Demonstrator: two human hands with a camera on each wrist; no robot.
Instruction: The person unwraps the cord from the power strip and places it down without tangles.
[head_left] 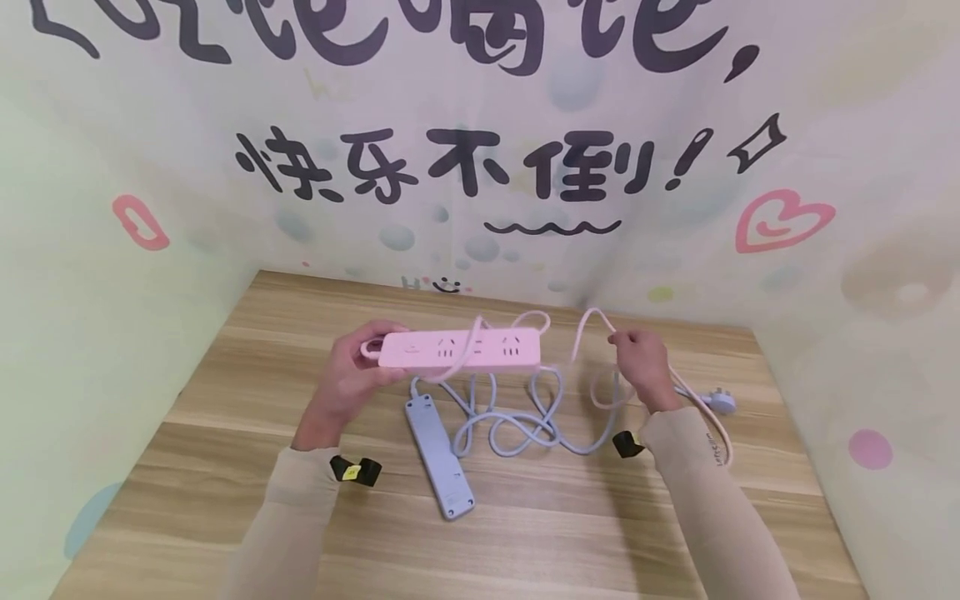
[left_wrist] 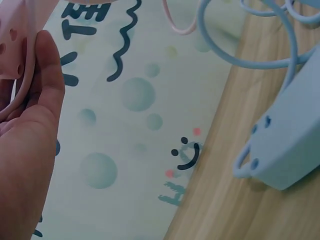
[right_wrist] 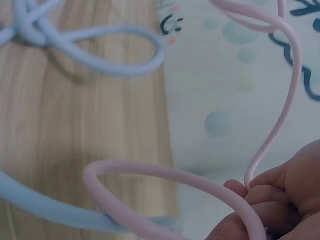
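My left hand (head_left: 352, 371) grips a pink power strip (head_left: 412, 357) by its left end and holds it up above the table, sockets facing me. A loop of its pink cord (right_wrist: 294, 85) hangs across the strip's front. To the right, my right hand (head_left: 642, 367) pinches another stretch of this cord between curled fingers, and a length trails down past the right sleeve. Below the pink strip, a blue power strip (head_left: 440, 458) lies at a slant on the table. Its blue cord (head_left: 513, 452) spreads behind and to the right in tangled loops.
The wood-grain table (head_left: 525, 533) meets a printed wall cloth (head_left: 480, 250) with black lettering at its back edge. A blue plug (head_left: 722, 402) lies on the right side of the table. Black camera straps show at both wrists.
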